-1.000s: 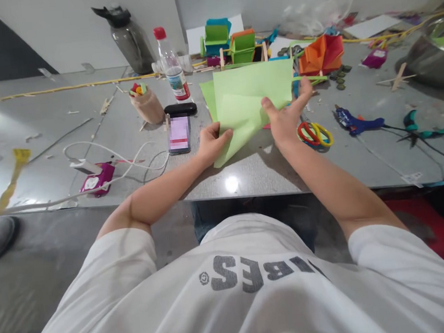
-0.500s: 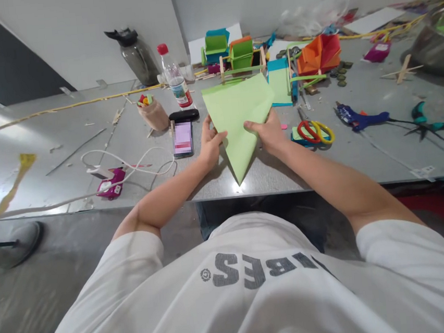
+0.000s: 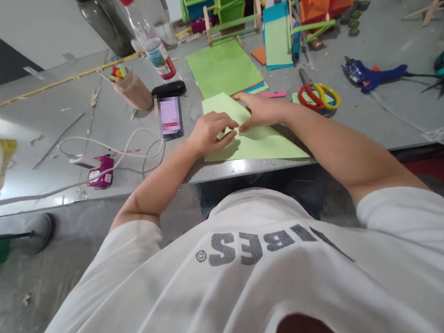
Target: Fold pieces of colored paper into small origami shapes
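Observation:
A light green folded paper (image 3: 259, 144) lies flat at the front edge of the grey table, one pointed corner reaching right beneath my right forearm. My left hand (image 3: 214, 133) rests over its left part, fingers apart and slightly bent, gripping nothing. On the paper's upper part is my right hand (image 3: 259, 109), thumb and fingers spread, also without a grip. The fingertips of both hands are close together near the paper's middle. Just behind lies a brighter green sheet (image 3: 224, 67), with blue and orange paper edges showing under it.
Scissors (image 3: 319, 97) and a blue glue gun (image 3: 376, 73) lie to the right. To the left are a phone (image 3: 170, 116), a black case (image 3: 168, 89), a stick holder (image 3: 134, 92), a bottle (image 3: 158, 57) and a white cable. Paper models (image 3: 231, 0) stand behind.
The light green paper has come down from upright in my hands to flat on the table. Both hands have let go of its sides and moved onto it. The view has tilted lower.

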`<move>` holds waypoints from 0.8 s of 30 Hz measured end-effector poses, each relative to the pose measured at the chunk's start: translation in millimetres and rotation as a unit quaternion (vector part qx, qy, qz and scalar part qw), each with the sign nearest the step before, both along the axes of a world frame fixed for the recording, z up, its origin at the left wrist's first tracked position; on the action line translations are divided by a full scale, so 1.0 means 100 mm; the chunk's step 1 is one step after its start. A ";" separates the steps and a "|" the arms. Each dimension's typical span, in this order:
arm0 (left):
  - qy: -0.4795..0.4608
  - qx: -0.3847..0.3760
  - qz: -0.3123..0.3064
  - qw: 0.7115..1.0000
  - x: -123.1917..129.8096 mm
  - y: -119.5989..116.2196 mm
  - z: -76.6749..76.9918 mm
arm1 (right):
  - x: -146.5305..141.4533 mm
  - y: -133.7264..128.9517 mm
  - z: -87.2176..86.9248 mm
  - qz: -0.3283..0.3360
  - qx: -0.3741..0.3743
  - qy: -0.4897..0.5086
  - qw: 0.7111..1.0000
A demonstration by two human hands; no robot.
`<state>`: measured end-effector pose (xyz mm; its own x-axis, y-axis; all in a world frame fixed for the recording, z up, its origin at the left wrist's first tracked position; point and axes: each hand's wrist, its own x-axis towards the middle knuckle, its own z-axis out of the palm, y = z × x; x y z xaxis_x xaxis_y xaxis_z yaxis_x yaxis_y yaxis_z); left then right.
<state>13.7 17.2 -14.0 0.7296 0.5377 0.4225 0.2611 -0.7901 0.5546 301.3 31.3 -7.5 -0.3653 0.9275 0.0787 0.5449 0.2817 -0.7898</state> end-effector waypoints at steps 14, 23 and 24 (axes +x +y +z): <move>0.080 -0.017 -0.073 0.994 0.12 -0.04 -0.20 | 0.50 -0.18 0.31 0.105 0.019 -0.161 0.981; -0.046 -0.164 -0.015 0.985 0.21 -0.04 -0.16 | 0.70 -0.59 0.33 0.105 0.039 -0.173 0.979; -0.050 -0.169 -0.004 0.984 0.21 -0.04 -0.15 | 0.71 -0.61 0.32 0.106 0.052 -0.172 0.978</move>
